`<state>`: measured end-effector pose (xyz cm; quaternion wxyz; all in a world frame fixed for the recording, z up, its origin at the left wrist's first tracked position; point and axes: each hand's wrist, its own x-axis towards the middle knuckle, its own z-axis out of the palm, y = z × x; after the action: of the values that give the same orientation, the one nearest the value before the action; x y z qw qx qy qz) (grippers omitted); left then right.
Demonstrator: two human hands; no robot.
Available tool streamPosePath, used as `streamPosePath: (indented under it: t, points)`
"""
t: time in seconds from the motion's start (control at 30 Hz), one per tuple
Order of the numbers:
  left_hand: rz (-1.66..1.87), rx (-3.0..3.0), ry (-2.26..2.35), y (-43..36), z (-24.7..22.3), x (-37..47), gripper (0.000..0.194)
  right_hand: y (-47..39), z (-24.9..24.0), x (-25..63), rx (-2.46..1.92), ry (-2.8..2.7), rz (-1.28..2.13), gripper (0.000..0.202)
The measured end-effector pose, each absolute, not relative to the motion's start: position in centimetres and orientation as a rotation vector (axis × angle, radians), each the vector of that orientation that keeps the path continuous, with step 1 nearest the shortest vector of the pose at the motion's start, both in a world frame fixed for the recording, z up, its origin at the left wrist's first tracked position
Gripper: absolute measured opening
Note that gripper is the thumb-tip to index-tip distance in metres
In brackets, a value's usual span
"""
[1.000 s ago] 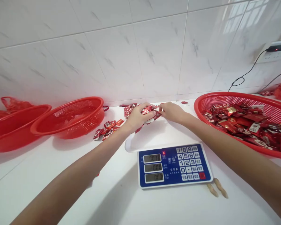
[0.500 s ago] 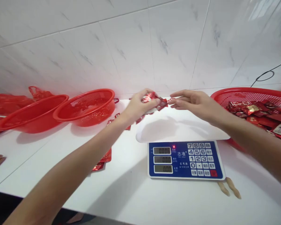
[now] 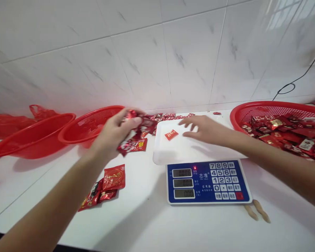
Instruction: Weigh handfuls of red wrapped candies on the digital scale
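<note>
My left hand (image 3: 119,131) is closed around several red wrapped candies (image 3: 144,126), blurred by motion, left of the scale's white tray (image 3: 161,155). My right hand (image 3: 206,130) hovers over the tray, fingers apart and holding nothing. One small red packet (image 3: 171,134) lies on the tray, left of the right fingertips. The tray sits on a blue-and-white digital scale (image 3: 208,182) with a lit red light. Larger red packets (image 3: 114,177) lie on the table left of the scale, and another red packet (image 3: 139,145) is partly under my left hand.
A red perforated basket (image 3: 236,119) full of red packets stands at the right. Two red baskets (image 3: 78,130), (image 3: 36,134) and red plastic bags (image 3: 13,124) are at the left. Small candies (image 3: 168,117) lie behind the tray. Peanuts (image 3: 261,211) lie by the scale; a black cable (image 3: 287,89) hangs near the wall.
My left hand has moved left, away from the tray, with the candies in it. My right hand has shifted slightly left and lower. The small red packet now shows on the tray.
</note>
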<state>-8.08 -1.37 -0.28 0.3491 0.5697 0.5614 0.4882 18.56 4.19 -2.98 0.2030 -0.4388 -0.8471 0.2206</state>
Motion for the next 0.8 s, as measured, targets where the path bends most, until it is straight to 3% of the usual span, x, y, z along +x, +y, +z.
streamPosePath:
  t: [0.07, 0.2, 0.3, 0.5, 0.63, 0.8]
  points:
    - [1.179, 1.397, 1.332, -0.6, -0.9, -5.6, 0.045, 4.9, -3.8, 15.3, -1.182, -2.497, 0.675, 0.049]
    - [1.030, 1.292, 1.317, 0.6, -2.4, -4.2, 0.067, 6.1, -4.8, 13.8, -1.202, -2.457, 0.809, 0.015]
    - [0.935, 1.272, 1.347, 1.3, -3.4, -4.2, 0.074, 6.2, -4.9, 15.1, -1.196, -2.290, 0.912, 0.013]
    - [0.856, 1.422, 1.272, 2.3, -3.8, -2.6, 0.060, 5.1, -4.5, 15.9, -1.127, -1.915, 1.075, 0.028]
    - [0.894, 1.515, 1.436, 2.1, -2.3, -2.6, 0.044, 3.8, -3.7, 15.9, -0.841, -1.830, 1.230, 0.040]
    - [1.076, 1.478, 1.826, -1.0, 0.8, -7.8, 0.034, 1.8, -2.2, 21.4, -0.821, -2.074, 0.858, 0.033]
